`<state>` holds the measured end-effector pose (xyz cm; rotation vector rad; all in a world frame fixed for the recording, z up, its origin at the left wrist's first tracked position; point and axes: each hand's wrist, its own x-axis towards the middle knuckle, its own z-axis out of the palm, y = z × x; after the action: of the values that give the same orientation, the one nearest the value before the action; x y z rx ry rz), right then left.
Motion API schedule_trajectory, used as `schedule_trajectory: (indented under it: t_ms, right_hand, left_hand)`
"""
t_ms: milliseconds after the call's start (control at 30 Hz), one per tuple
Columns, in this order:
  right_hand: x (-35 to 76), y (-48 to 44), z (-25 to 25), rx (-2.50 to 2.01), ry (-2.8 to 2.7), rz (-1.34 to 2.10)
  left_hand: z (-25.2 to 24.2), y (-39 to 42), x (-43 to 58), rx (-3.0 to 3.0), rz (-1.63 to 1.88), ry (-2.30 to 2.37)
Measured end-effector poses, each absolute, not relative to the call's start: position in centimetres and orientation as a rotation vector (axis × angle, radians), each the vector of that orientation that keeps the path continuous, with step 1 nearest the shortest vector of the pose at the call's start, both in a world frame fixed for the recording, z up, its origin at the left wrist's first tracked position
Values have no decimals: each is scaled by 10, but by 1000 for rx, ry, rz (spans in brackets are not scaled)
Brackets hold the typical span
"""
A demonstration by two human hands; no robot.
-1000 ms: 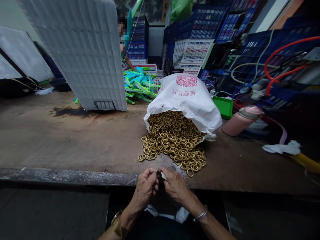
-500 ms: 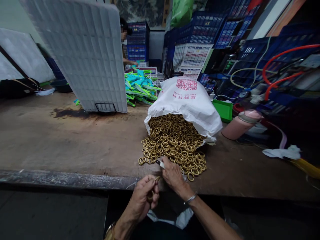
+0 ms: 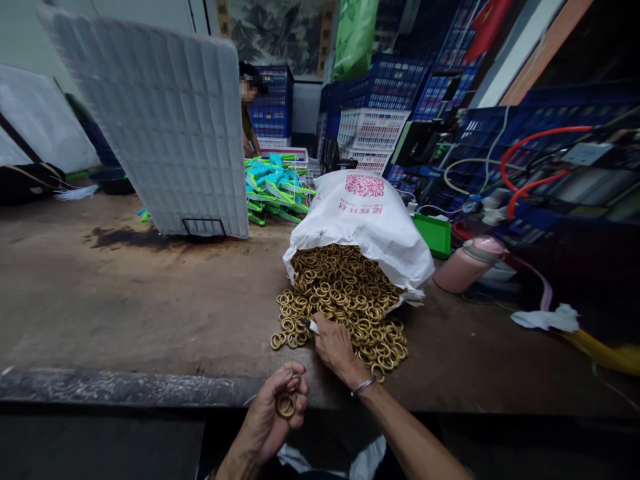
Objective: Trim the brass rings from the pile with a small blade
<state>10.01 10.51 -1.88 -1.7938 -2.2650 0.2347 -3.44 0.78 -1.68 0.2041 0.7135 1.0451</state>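
Observation:
My left hand is at the table's front edge, palm up, with fingers curled around a few gold rings. A small white tool with a dark tip is held in my right hand, its tip pointing left; I cannot make out its kind. That hand rests over the front of a pile of gold rings. The pile spills from the mouth of a white woven sack with red print, which lies on its side. Whether the right fingers also touch a ring is hidden.
A tall white padded panel stands on the wooden table at left. Behind it are a person and a heap of green and blue items. A pink bottle, green tray and hoses lie right.
The view has tilted up and shifted slightly right. My left thumb and fingers no longer pinch a ring at their tips; the rings sit in the palm. My right hand remains at the pile.

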Motion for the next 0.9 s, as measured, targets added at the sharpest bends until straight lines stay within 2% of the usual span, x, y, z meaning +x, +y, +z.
schedule_trajectory:
  t_ms: [333, 667, 800, 900]
  right_hand:
    - [115, 76, -8, -1444, -1663, 1135]
    - [108, 52, 2, -1433, -1587, 1326]
    - [108, 52, -4, -1489, -1545, 1352]
    - [109, 53, -8, -1495, -1561, 1338]
  left_hand:
    - [-12, 31, -25, 366, 1123, 911]
    - [-16, 28, -15, 791, 1154, 1165]
    - [-13, 25, -15, 888, 1198, 1151]
    - [-15, 24, -14, 838, 1104, 1136]
